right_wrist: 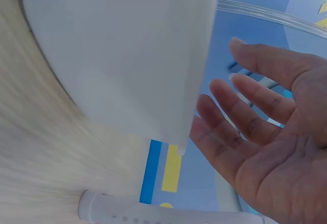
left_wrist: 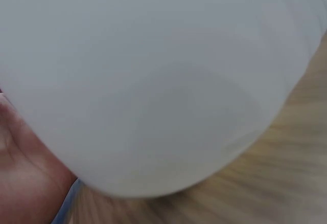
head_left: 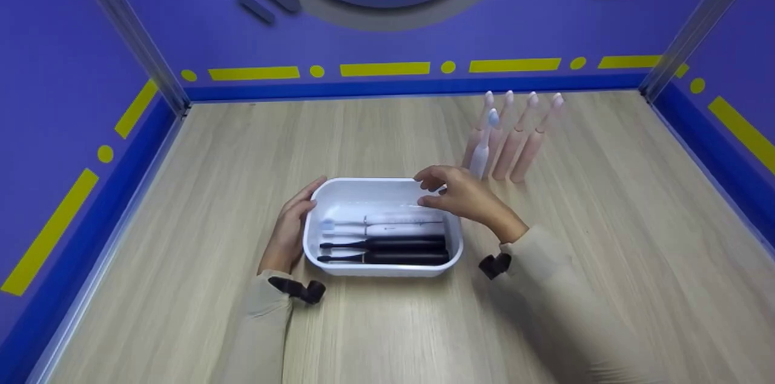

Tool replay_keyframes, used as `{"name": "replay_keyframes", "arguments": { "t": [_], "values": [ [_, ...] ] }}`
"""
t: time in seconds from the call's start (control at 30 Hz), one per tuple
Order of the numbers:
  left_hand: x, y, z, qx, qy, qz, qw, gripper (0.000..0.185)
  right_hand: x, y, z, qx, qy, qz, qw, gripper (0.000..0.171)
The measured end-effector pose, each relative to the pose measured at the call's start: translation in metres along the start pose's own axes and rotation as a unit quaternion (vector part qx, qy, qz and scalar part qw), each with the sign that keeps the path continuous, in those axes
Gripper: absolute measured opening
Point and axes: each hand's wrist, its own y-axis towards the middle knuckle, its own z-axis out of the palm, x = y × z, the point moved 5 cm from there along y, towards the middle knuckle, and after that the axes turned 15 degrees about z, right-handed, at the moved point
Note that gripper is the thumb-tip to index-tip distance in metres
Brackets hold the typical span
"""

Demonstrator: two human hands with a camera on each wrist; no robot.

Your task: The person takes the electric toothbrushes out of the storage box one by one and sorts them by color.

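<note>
The white tray (head_left: 383,190) stands on the table (head_left: 242,160) between both hands. It holds two white toothbrushes (head_left: 387,225) and two black toothbrushes (head_left: 387,251), lying side by side. The left hand (head_left: 289,228) rests with straight fingers against the tray's left wall. The right hand (head_left: 463,196) hovers over the right rim, fingers loosely open, holding nothing.

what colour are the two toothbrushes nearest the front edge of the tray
Black toothbrushes, lying in the white tray; clearest in the head view.
</note>
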Motion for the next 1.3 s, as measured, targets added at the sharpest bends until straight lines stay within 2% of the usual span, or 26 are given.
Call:
{"name": "replay_keyframes", "arguments": {
  "t": [0.33, 0.43, 0.7, 1.3],
  "values": [
    [0.001, 0.001, 0.0, 0.005, -0.002, 0.004, 1.0, 0.053, 0.009, 0.008, 0.005, 0.076, -0.048, 0.01, 0.996, 0.04],
    [0.001, 0.001, 0.001, 0.013, -0.001, 0.006, 0.9999, 0.053, 0.012, 0.012, 0.007, 0.095, -0.061, 0.017, 0.993, 0.04],
    [0.001, 0.001, -0.001, 0.004, 0.003, 0.005, 1.0, 0.052, 0.024, 0.018, 0.014, 0.154, -0.092, 0.022, 0.984, 0.041],
    [-0.001, 0.0, 0.001, 0.001, 0.003, -0.001, 1.0, 0.052, 0.031, 0.03, 0.03, 0.201, -0.122, 0.034, 0.971, 0.041]
  ]
}}
